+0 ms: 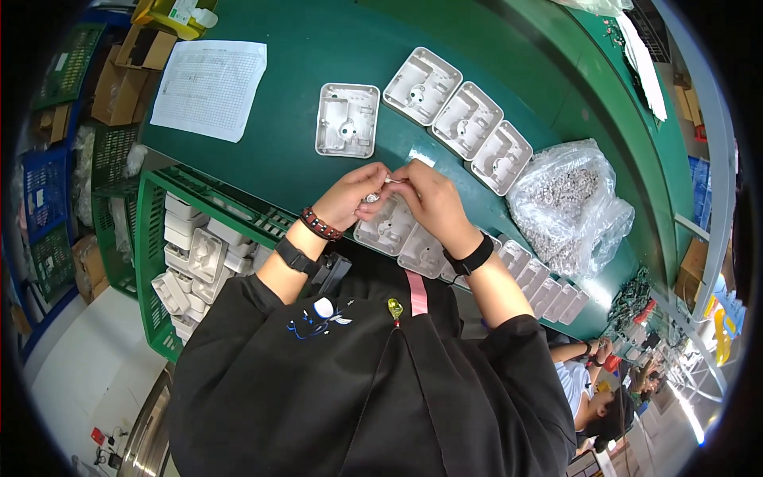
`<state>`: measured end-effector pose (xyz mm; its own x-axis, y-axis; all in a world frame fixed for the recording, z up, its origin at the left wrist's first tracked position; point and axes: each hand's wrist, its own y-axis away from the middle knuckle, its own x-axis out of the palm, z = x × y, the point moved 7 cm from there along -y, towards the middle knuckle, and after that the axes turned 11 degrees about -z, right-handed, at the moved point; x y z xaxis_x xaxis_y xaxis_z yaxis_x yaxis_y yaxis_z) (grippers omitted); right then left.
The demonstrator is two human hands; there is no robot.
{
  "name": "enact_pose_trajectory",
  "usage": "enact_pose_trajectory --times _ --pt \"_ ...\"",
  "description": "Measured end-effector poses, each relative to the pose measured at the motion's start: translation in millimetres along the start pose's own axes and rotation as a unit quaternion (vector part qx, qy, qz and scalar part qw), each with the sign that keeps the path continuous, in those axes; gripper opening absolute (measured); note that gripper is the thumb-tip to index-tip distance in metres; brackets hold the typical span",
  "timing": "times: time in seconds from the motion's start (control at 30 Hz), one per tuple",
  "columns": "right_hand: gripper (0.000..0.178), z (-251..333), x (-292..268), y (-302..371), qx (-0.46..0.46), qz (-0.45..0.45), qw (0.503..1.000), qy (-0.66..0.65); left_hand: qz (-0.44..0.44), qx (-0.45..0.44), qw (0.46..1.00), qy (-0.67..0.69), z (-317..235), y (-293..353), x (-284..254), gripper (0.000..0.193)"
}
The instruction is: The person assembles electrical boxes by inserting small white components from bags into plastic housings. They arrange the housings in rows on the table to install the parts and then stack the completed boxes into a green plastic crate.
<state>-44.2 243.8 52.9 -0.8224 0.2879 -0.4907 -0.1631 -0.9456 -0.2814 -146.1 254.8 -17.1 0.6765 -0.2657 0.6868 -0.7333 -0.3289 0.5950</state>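
My left hand (355, 193) and my right hand (435, 199) meet over the near edge of the green table, fingertips pinched together. Between them is a small whitish part (389, 180), too small to make out its kind. A few more small pale pieces (371, 197) show in the curled fingers of my left hand. Just below my hands lies an open white plastic housing (386, 230), partly covered by my fingers. Beyond them, one separate white housing (348, 120) lies face up, its inner ribs and round hole showing.
Three white housings (466, 120) form a slanting row at the far right. A clear plastic bag (568, 203) of small metallic parts lies beside more housings along the near edge. A printed sheet (210, 89) is at the far left. A green crate (149, 262) holds white housings. Another person (592, 389) sits at right.
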Motion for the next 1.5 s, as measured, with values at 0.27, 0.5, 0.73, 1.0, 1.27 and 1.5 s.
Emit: enact_pose_trajectory --times 0.27,0.5,0.73,1.0,1.27,1.5 --pt "0.01 8.9 17.3 -73.4 -0.191 0.032 0.974 0.121 -0.403 0.363 0.62 -0.567 -111.8 -1.3 -85.0 0.031" --pt "0.008 -19.6 74.6 -114.7 -0.308 0.085 0.93 0.182 -0.384 0.288 0.565 -0.671 -104.7 -19.8 -113.9 0.025" --pt "0.004 -37.2 125.5 -113.7 -0.319 0.165 0.917 0.175 -0.323 0.325 0.602 -0.654 -98.6 -10.4 -110.4 0.02" --pt "0.01 -44.7 130.7 -101.4 -0.361 0.204 0.885 0.21 -0.328 0.294 0.647 -0.622 -95.6 -10.1 -119.4 0.019" --pt "0.013 -49.4 138.8 -102.3 -0.339 0.216 0.888 0.223 -0.332 0.282 0.663 -0.609 -94.6 -10.6 -123.1 0.02" --pt "0.014 -47.9 119.5 -102.9 -0.283 0.235 0.912 0.18 -0.33 0.32 0.653 -0.602 -92.1 -5.5 -122.8 0.02"
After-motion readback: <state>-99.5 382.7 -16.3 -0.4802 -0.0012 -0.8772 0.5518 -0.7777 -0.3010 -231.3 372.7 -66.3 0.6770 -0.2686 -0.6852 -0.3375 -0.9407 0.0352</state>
